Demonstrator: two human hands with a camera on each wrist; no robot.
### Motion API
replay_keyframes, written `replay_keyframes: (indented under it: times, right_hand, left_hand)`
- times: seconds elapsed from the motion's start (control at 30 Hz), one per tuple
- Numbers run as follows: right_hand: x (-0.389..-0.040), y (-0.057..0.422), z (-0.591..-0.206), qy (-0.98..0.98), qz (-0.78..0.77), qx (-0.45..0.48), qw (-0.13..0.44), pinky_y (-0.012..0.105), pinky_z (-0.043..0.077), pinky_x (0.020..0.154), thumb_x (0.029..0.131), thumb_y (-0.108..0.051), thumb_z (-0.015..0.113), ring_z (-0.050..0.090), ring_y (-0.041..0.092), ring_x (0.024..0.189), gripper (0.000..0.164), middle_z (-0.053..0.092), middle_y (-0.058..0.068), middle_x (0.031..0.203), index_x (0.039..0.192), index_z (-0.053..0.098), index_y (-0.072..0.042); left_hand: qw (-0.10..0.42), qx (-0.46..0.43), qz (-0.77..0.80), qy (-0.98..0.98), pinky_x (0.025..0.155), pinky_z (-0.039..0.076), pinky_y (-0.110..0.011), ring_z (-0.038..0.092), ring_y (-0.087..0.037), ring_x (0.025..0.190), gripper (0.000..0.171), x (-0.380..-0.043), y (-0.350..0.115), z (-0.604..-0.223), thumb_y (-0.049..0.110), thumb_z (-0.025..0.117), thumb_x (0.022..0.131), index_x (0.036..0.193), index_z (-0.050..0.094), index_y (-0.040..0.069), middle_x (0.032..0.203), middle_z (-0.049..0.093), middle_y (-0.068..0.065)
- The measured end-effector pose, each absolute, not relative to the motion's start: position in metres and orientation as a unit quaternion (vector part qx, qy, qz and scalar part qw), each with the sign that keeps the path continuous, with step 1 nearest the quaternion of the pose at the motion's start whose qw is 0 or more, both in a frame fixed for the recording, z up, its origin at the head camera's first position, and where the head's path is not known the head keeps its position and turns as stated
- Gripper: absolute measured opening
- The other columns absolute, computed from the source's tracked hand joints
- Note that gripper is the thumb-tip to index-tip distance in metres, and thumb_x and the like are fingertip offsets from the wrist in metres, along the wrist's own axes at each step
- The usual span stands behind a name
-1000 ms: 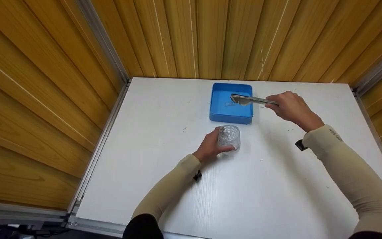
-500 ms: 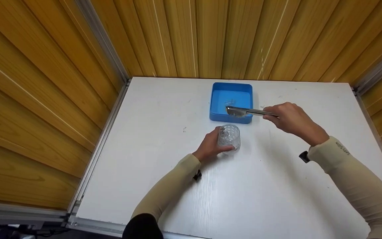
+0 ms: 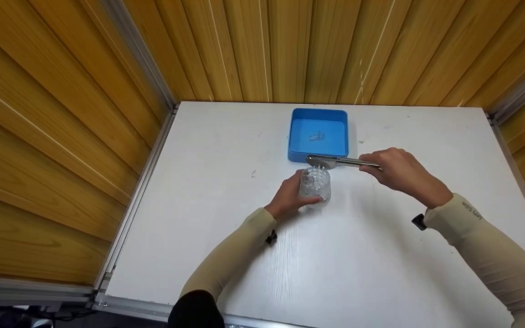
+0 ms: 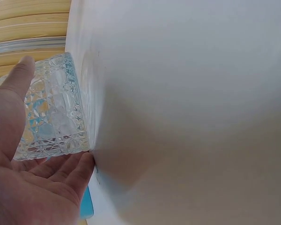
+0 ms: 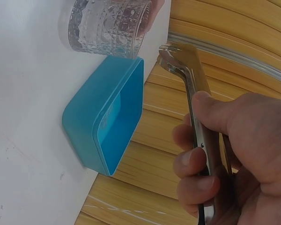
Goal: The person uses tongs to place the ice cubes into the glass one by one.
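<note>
My left hand grips a clear cut-glass tumbler, thumb on one side and fingers on the other. The tumbler stands upright on the white table, its patterned wall close up in the left wrist view. Metal tongs are in my right hand, the thumb and curled fingers pressing their arms together. In the head view the tongs' heads overlap the tumbler's far rim; I cannot tell what they hold. Just beyond the tumbler sits a blue square tray with a few small clear pieces on its floor.
The white table runs back to yellow wood-look panels. A similar panelled wall stands on the left, with a metal frame rail along the table's left edge.
My right hand has brought the tongs from above the blue tray toward me, to the tumbler's rim. My left hand and the tumbler have stayed in place.
</note>
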State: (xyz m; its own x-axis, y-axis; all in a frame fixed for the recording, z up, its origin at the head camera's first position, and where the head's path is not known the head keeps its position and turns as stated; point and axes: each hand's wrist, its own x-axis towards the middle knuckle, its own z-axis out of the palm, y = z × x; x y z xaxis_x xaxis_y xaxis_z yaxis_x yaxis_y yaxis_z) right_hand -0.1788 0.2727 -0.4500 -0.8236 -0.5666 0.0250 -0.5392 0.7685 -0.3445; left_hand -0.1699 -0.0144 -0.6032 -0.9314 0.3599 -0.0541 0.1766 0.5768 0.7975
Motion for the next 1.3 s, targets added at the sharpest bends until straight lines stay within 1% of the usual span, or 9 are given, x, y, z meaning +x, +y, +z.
replay_keyframes:
  times: [0.27, 0.37, 0.5, 0.67, 0.83, 0.97, 1.17, 1.3]
  right_hand:
    - [-0.176, 0.271, -0.454, 0.940, -0.170, -0.295, 0.033, 0.049, 0.059, 0.076, 0.096, -0.013, 0.074, 0.073, 0.031, 0.090, 0.029, 0.077, 0.015, 0.105, 0.123, 0.074, -0.002]
    - [-0.176, 0.271, -0.455, 0.941, -0.164, -0.294, 0.031, 0.046, 0.058, 0.072, 0.096, -0.014, 0.074, 0.071, 0.027, 0.084, 0.028, 0.077, 0.012, 0.102, 0.122, 0.074, -0.004]
    - [-0.175, 0.271, -0.456, 0.943, -0.162, -0.289, 0.036, 0.042, 0.055, 0.069, 0.095, -0.016, 0.076, 0.063, 0.022, 0.076, 0.026, 0.076, 0.007, 0.096, 0.119, 0.075, -0.007]
    - [-0.174, 0.271, -0.460, 0.943, -0.165, -0.287, 0.038, 0.043, 0.054, 0.069, 0.095, -0.017, 0.076, 0.062, 0.022, 0.076, 0.027, 0.076, 0.007, 0.097, 0.120, 0.074, -0.006]
    - [-0.174, 0.272, -0.463, 0.940, -0.165, -0.299, 0.025, 0.039, 0.050, 0.064, 0.095, -0.017, 0.076, 0.059, 0.020, 0.072, 0.021, 0.075, 0.004, 0.091, 0.115, 0.075, -0.009]
    - [-0.174, 0.272, -0.464, 0.939, -0.164, -0.302, 0.026, 0.037, 0.049, 0.064, 0.095, -0.017, 0.076, 0.058, 0.019, 0.072, 0.021, 0.074, 0.003, 0.091, 0.115, 0.074, -0.009]
    - [-0.179, 0.273, -0.462, 0.942, -0.162, -0.293, 0.028, 0.039, 0.051, 0.066, 0.096, -0.019, 0.075, 0.060, 0.020, 0.074, 0.026, 0.075, 0.005, 0.095, 0.119, 0.074, -0.008]
    - [-0.192, 0.275, -0.457, 0.947, -0.154, -0.281, 0.025, 0.045, 0.055, 0.070, 0.097, -0.021, 0.075, 0.064, 0.023, 0.079, 0.031, 0.075, 0.008, 0.101, 0.124, 0.072, -0.006]
  left_hand:
    - [0.107, 0.155, 0.439, 0.878, 0.104, 0.048, -0.029, 0.060, -0.014, 0.120, 0.091, -0.170, -0.015, -0.602, 0.046, 0.087, 0.081, 0.152, 0.040, 0.012, 0.141, 0.060, -0.003]
    - [0.107, 0.155, 0.443, 0.876, 0.104, 0.048, -0.029, 0.060, -0.013, 0.119, 0.091, -0.170, -0.015, -0.602, 0.045, 0.087, 0.081, 0.151, 0.040, 0.012, 0.140, 0.060, -0.002]
    - [0.108, 0.153, 0.451, 0.873, 0.103, 0.048, -0.028, 0.060, -0.011, 0.117, 0.090, -0.170, -0.015, -0.601, 0.043, 0.088, 0.081, 0.151, 0.041, 0.013, 0.138, 0.061, -0.001]
    - [0.114, 0.148, 0.457, 0.870, 0.104, 0.048, -0.028, 0.059, -0.010, 0.116, 0.091, -0.169, -0.014, -0.602, 0.045, 0.088, 0.080, 0.151, 0.040, 0.014, 0.138, 0.060, 0.000]
    - [0.108, 0.151, 0.437, 0.880, 0.104, 0.048, -0.029, 0.060, -0.011, 0.117, 0.092, -0.170, -0.014, -0.604, 0.049, 0.086, 0.081, 0.152, 0.040, 0.013, 0.139, 0.060, -0.001]
    - [0.107, 0.150, 0.436, 0.881, 0.104, 0.048, -0.029, 0.060, -0.011, 0.118, 0.094, -0.169, -0.014, -0.605, 0.050, 0.086, 0.080, 0.153, 0.039, 0.014, 0.139, 0.060, -0.001]
    - [0.108, 0.148, 0.440, 0.879, 0.105, 0.047, -0.030, 0.059, -0.011, 0.120, 0.094, -0.169, -0.015, -0.605, 0.050, 0.086, 0.080, 0.153, 0.039, 0.014, 0.141, 0.059, -0.001]
    - [0.103, 0.153, 0.431, 0.883, 0.107, 0.046, -0.031, 0.057, -0.012, 0.124, 0.095, -0.170, -0.015, -0.604, 0.051, 0.086, 0.081, 0.153, 0.039, 0.012, 0.143, 0.058, -0.003]
